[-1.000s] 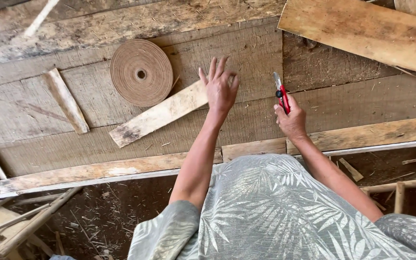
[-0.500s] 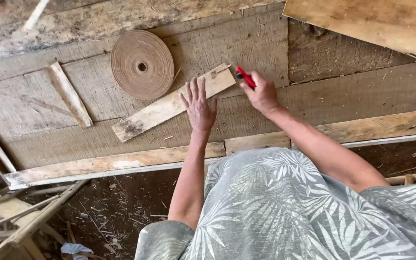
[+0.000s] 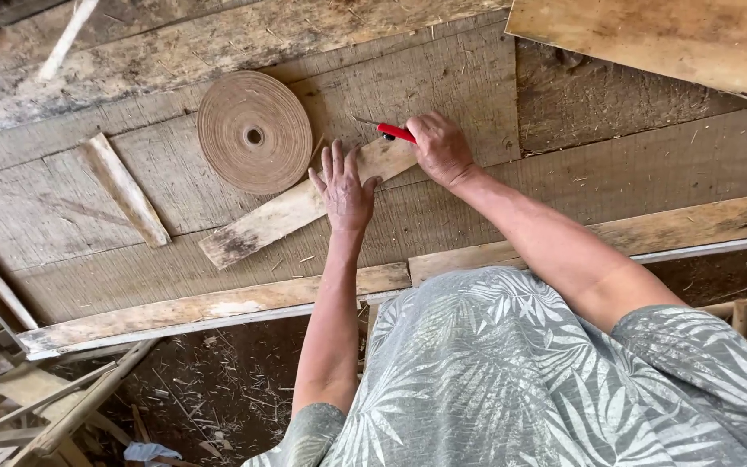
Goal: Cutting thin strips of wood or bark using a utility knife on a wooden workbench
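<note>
The left hand (image 3: 345, 186) lies flat, fingers spread, on a wooden strip (image 3: 291, 210) near the middle of the plank worktop (image 3: 477, 78). The right hand (image 3: 439, 147) grips a red-handled knife (image 3: 395, 132) at the strip's far end. A tape roll (image 3: 254, 131) touches the strip.

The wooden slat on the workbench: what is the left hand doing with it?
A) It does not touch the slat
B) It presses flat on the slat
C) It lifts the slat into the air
B: the left hand lies palm down on the wooden slat, which rests on the workbench.
</note>
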